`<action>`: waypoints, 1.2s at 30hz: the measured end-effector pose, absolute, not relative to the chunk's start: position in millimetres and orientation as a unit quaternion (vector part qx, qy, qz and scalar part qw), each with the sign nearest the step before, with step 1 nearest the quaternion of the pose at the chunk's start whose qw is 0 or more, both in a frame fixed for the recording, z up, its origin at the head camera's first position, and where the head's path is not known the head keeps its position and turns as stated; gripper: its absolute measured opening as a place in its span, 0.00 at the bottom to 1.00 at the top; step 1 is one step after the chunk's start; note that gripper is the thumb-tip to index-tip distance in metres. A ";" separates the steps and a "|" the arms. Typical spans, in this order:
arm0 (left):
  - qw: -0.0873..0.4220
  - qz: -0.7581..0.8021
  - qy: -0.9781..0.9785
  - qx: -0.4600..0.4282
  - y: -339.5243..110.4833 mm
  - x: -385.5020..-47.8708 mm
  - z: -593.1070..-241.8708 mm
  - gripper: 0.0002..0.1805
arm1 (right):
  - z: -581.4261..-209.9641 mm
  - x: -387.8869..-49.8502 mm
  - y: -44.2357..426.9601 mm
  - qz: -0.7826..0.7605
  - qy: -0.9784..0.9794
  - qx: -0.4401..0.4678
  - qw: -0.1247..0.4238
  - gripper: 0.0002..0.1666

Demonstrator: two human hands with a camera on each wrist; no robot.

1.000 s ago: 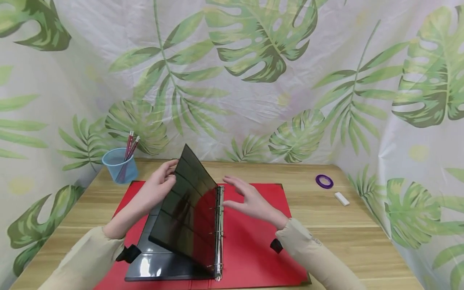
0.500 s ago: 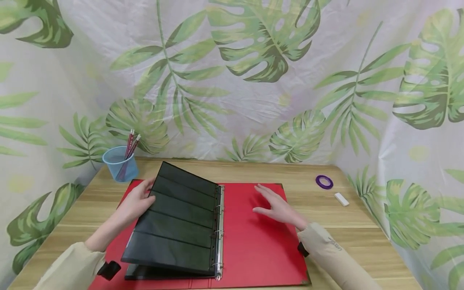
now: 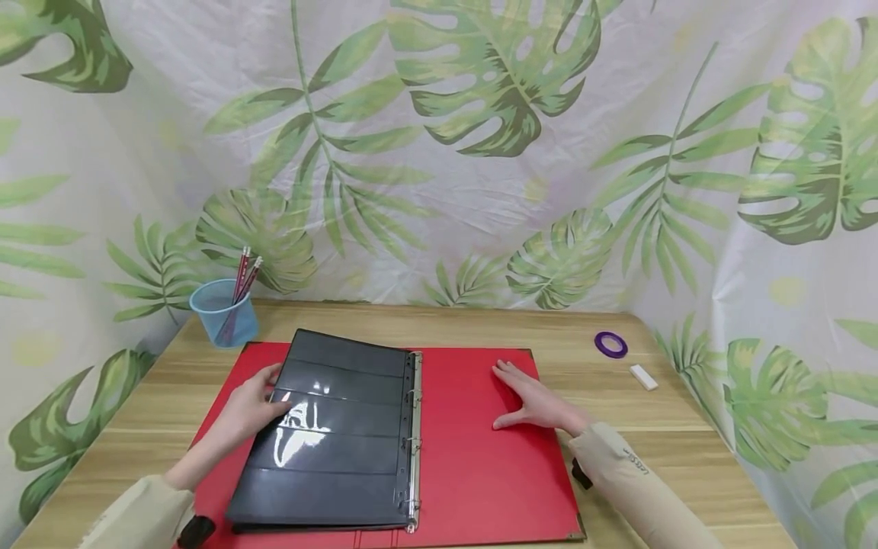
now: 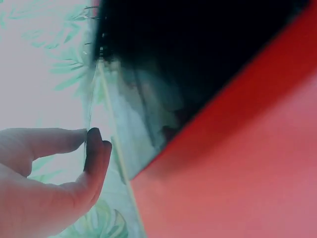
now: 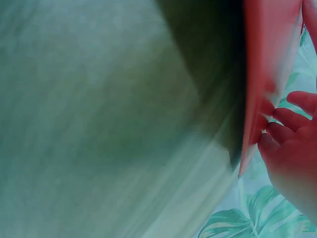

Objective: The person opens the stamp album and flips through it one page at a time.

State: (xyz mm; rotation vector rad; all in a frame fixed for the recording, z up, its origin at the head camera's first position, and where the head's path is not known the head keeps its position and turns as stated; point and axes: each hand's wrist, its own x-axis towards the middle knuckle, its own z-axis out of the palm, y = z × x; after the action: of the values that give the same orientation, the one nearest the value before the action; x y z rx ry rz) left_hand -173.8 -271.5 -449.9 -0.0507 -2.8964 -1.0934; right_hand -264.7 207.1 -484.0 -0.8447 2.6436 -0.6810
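A red ring binder (image 3: pixel 473 473) lies spread on the wooden table. Black pocket pages (image 3: pixel 329 450) are stacked on its left side, held by the metal rings (image 3: pixel 414 442) along the middle. With thumb and fingers my left hand (image 3: pixel 248 410) pinches the outer left edge of the top page, which lies almost flat and shines with glare. The left wrist view shows that thin page edge between thumb and fingertips. My right hand (image 3: pixel 538 402) is over the bare red right cover with fingers spread; in the right wrist view its fingertips (image 5: pixel 272 130) are close to the red cover, contact unclear.
A blue mesh cup (image 3: pixel 222 313) with several pencils (image 3: pixel 244 276) stands at the back left. On the right of the table are a purple roll of tape (image 3: pixel 610 345) and a white eraser (image 3: pixel 643 377). A leaf-patterned curtain (image 3: pixel 439 152) hangs behind and at both sides.
The black page, raised steeply before, has come down to the left with my left hand at its edge. My right hand has moved right, away from the rings.
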 end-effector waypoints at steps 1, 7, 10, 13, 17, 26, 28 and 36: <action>0.030 -0.343 -0.939 -0.017 -270.8 -173.6 -452.6 0.41 | -484.7 -264.4 207.3 -0.235 0.916 -0.294 0.142 0.62; 0.061 -0.307 -0.949 -0.035 -267.9 -172.9 -466.0 0.41 | -487.6 -262.9 207.7 -0.239 0.915 -0.289 0.147 0.62; 0.072 -0.301 -0.950 -0.045 -268.9 -173.1 -471.9 0.40 | -488.3 -262.9 207.8 -0.239 0.915 -0.288 0.148 0.62; 0.079 -0.292 -0.952 -0.050 -269.1 -172.7 -476.0 0.38 | -488.5 -263.0 207.8 -0.237 0.916 -0.288 0.149 0.61; 0.064 -0.282 -0.956 -0.044 -267.0 -171.0 -477.2 0.39 | -489.1 -263.4 207.8 -0.234 0.916 -0.288 0.150 0.61; 0.034 -0.267 -0.962 -0.042 -264.2 -171.3 -472.7 0.39 | -491.8 -266.1 208.4 -0.229 0.917 -0.294 0.144 0.61; 0.031 -0.261 -0.964 -0.042 -264.2 -172.2 -472.2 0.40 | -492.1 -266.7 208.4 -0.229 0.917 -0.293 0.145 0.61; 0.032 -0.239 -0.969 -0.057 -266.4 -177.6 -472.2 0.39 | -489.6 -266.0 208.6 -0.223 0.920 -0.286 0.147 0.61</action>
State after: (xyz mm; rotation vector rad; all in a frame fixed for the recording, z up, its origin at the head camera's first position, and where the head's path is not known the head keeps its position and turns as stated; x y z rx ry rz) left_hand -177.6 -266.4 -472.2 -0.1748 -2.9838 -0.7364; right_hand -266.0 208.6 -489.6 -0.8227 2.6496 -0.6406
